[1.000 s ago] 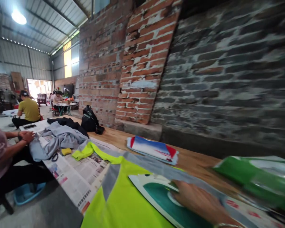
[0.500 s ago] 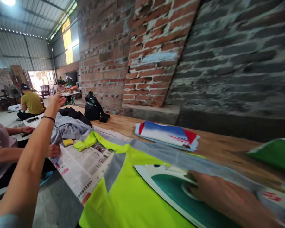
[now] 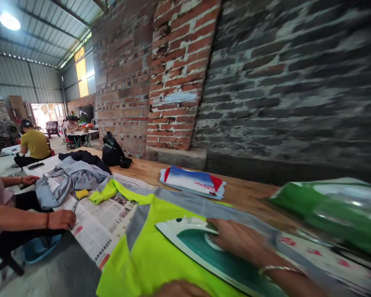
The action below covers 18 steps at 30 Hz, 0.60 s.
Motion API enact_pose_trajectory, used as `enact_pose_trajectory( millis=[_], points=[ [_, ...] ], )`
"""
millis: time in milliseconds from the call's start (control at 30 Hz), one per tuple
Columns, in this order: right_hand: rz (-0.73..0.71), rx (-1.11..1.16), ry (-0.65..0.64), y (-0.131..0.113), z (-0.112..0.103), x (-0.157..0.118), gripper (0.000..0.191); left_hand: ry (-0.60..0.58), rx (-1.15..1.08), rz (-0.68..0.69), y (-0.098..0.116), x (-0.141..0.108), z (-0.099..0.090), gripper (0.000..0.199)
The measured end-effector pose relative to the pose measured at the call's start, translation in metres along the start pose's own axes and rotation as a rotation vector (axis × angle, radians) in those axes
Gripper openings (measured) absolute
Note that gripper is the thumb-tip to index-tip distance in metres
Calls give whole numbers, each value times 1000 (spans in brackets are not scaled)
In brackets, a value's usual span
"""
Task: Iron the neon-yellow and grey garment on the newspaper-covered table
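My right hand (image 3: 243, 239), with a bangle at the wrist, is wrapped round the handle of a white and green clothes iron (image 3: 193, 243). The iron rests on a bright yellow-green garment (image 3: 145, 255) with grey panels, its tip pointing to the far left. At the bottom edge only a blurred part of my left hand (image 3: 181, 289) shows, low over the garment near the iron's side; its fingers are hidden. One sleeve of the garment stretches away over newspaper (image 3: 100, 225). Close to that sleeve sits a small yellow sponge (image 3: 82, 194).
A folded white, blue and red cloth (image 3: 191, 181) lies near the wall, with a green bag (image 3: 315, 206) to its right. Farther along are a grey garment (image 3: 68, 175) and a black bag (image 3: 114, 152). A co-worker's hand (image 3: 62, 220) is at the table's left edge.
My left arm, stretched out toward the far left before, has come back to the bottom edge. The view has swung right, bringing more of the green bag in. My right hand keeps its hold on the iron.
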State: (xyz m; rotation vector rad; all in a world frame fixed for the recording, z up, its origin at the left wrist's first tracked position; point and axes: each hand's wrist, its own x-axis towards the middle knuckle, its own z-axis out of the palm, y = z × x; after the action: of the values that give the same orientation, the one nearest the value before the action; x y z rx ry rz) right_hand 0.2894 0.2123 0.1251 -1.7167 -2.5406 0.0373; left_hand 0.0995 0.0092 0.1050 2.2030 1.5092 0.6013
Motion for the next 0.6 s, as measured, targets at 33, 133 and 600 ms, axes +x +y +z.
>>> enact_pose_trajectory(
  millis=[33,133,600],
  points=[
    [7,-16,-20,-3,-2,-1,27,25,-1,14,-4,-4,17,29],
    [77,-40,-67,-13,-9,-2,35,159,89,28,-29,-12,52,27],
    [-51,-33,-149,-8,-24,2,29,309,223,-50,-66,-15,75,49]
  ],
)
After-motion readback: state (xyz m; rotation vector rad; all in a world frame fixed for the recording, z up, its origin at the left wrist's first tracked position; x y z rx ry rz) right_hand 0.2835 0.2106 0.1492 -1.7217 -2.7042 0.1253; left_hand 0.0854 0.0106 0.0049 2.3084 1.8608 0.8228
